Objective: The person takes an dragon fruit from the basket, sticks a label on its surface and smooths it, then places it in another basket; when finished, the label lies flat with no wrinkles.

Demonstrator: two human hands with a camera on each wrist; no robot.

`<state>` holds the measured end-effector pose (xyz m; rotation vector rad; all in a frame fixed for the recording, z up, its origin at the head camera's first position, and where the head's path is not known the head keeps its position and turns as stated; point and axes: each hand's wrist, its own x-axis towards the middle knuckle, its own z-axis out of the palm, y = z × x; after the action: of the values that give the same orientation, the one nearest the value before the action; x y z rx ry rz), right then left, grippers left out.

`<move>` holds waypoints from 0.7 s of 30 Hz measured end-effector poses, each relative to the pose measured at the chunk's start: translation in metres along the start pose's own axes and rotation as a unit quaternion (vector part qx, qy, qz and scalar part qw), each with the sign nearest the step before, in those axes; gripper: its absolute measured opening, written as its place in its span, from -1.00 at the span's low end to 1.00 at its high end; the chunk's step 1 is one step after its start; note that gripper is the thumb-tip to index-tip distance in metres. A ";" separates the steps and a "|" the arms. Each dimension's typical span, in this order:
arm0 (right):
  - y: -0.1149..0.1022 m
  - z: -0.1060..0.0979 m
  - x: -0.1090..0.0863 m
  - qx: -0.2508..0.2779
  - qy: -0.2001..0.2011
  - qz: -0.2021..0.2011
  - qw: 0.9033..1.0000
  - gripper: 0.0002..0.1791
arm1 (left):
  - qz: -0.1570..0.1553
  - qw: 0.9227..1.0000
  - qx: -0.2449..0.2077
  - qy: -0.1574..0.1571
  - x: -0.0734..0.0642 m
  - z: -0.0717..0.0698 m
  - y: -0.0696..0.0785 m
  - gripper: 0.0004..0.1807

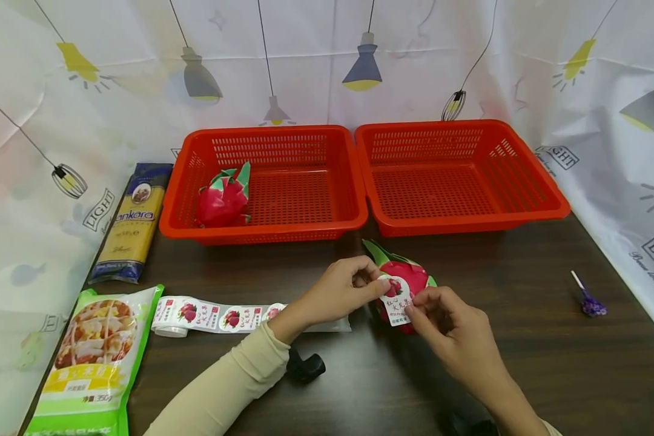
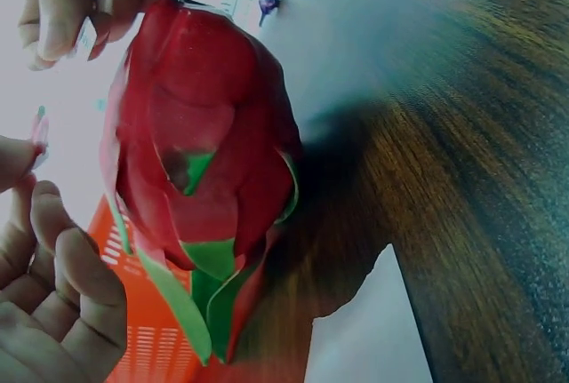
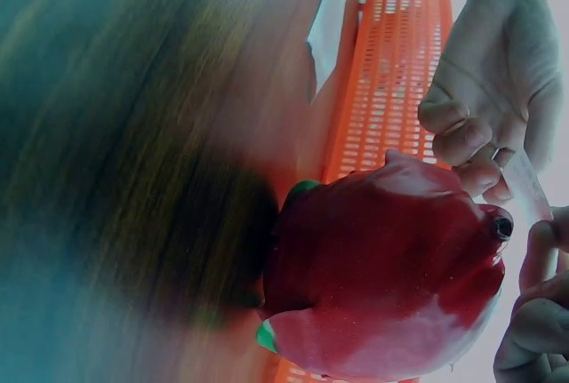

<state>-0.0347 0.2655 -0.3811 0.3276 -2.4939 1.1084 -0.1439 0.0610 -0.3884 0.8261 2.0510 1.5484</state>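
Note:
A white sticker label (image 1: 396, 307) with a dragon fruit picture is stretched between both hands. My left hand (image 1: 344, 287) pinches its upper left edge, while the right hand (image 1: 460, 330) pinches the lower right edge. Behind the label, a red dragon fruit (image 1: 411, 275) with green leaf tips lies on the dark table, partly covered by the label in the head view. From the left wrist, the dragon fruit (image 2: 209, 116) shows nearly whole, with fingers of both hands beside it. The right wrist view shows the thin label (image 3: 526, 186) edge-on between the fingertips.
Two red baskets (image 1: 264, 235) (image 1: 469, 225) stand behind; the left one holds another dragon fruit (image 1: 223, 203). A label roll (image 1: 196, 315) unrolls under my left forearm. A pasta pack (image 1: 131, 224) and a green food bag (image 1: 95, 357) lie left, a purple lollipop (image 1: 593, 304) right.

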 end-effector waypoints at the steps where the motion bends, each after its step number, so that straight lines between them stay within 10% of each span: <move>1: -0.001 0.000 0.001 -0.014 0.001 0.000 1.000 -0.65 | -0.002 1.000 -0.002 0.003 0.001 0.000 -0.001 -0.82; 21: 0.002 0.004 0.020 -0.112 0.002 -0.003 0.994 -0.81 | -0.003 0.996 0.062 0.069 0.020 0.011 -0.019 -0.80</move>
<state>-0.0543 0.2628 -0.3759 0.2680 -2.5793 0.8150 -0.1555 0.0789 -0.4093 0.7766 2.2671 1.5258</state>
